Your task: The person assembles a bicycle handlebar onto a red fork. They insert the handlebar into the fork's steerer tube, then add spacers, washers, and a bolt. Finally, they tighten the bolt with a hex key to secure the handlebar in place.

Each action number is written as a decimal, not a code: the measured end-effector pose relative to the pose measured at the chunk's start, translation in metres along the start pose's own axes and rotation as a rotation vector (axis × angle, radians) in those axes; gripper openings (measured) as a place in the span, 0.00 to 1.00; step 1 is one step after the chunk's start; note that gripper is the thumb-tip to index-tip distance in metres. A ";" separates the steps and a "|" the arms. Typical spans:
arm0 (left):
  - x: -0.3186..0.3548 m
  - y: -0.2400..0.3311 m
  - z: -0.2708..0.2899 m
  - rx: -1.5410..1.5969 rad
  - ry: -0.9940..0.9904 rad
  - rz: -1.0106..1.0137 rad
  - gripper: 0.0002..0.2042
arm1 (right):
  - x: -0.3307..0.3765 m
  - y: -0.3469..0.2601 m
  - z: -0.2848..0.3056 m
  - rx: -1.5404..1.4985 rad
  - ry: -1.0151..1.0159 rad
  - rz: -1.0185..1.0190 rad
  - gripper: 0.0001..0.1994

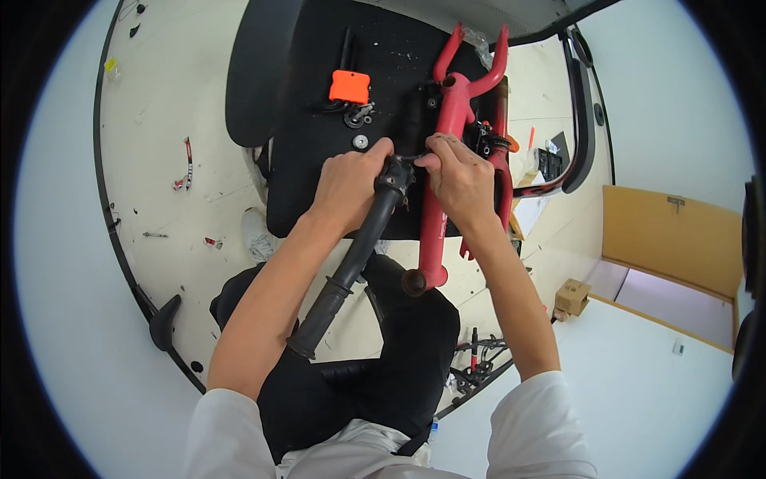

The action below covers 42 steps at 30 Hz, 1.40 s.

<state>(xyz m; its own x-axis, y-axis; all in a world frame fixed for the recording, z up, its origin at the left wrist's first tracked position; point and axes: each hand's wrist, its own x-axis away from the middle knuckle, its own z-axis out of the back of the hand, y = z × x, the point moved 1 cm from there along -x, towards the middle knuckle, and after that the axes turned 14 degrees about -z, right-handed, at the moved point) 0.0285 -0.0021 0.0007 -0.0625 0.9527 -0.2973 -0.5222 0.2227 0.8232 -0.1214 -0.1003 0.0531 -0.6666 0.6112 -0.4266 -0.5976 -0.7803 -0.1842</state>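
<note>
A black bicycle handlebar (369, 235) with a ribbed rubber grip (321, 318) slants from the chair seat toward my lap. My left hand (351, 185) is closed around the bar by its clamp (393, 177); its fingertips are partly hidden. From the right, my right hand (461, 177) pinches a thin dark rod (412, 158) that meets the clamp's far end. The rod's exact kind is hard to make out. Beside and under my right hand lies a red bicycle frame (433, 231), with its forked end pointing away from me.
A black chair seat (299, 160) bears these parts, plus an orange box-shaped item (350, 86), a small silver ring (361, 141) and metal parts. More bicycle parts are scattered on the floor, with a black saddle (164, 323) at left. A cardboard box (572, 296) stands at right.
</note>
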 end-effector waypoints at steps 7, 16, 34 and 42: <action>0.000 0.007 -0.008 -0.080 -0.063 0.023 0.19 | 0.021 -0.027 0.020 0.085 -0.166 -0.310 0.11; 0.001 0.014 -0.020 -0.133 -0.023 -0.046 0.14 | 0.027 -0.042 0.035 0.053 -0.278 -0.537 0.18; -0.009 0.022 -0.017 -0.018 -0.137 -0.118 0.21 | 0.037 0.011 -0.002 -0.650 -0.065 -0.495 0.24; -0.013 0.015 -0.019 -0.073 -0.068 -0.060 0.18 | 0.030 0.002 0.002 -0.658 -0.185 -0.579 0.22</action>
<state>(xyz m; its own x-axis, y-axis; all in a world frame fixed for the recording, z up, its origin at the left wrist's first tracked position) 0.0055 -0.0151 0.0080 0.0276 0.9505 -0.3096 -0.5841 0.2667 0.7666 -0.1435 -0.0828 0.0414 -0.4353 0.8998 0.0303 -0.5241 -0.2259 -0.8211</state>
